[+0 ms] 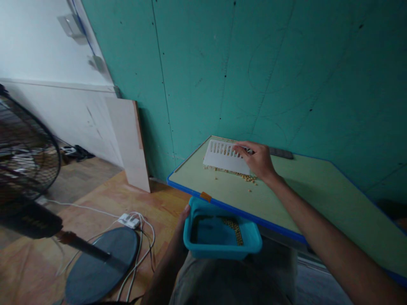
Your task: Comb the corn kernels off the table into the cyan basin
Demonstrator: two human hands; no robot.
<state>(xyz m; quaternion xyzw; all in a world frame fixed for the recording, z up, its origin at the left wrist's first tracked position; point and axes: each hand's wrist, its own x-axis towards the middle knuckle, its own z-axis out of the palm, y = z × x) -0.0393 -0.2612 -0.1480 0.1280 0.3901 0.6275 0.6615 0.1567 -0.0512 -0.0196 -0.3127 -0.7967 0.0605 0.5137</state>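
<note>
My right hand (258, 160) is closed on the upper right part of a white slotted plastic plate (219, 161), tilted on the tabletop. Along the plate's lower edge lie small round yellowish beans (249, 178), thickest at its right end, with a few strays nearer me. My left hand (184, 214) grips the left side of a teal plastic basin (222, 250), just below the table's front edge and over my lap. More beans (237, 231) lie inside, mostly along its right side. Most of my left fingers are hidden behind the basin wall.
The pale table (286, 199) has a blue edge with an orange patch (205, 196) and stands against a green wall. A dark flat oblong object (281, 153) lies at its back. Left are a floor fan (101, 267), a power strip (129, 220) with loose cables and a leaning board (129, 144).
</note>
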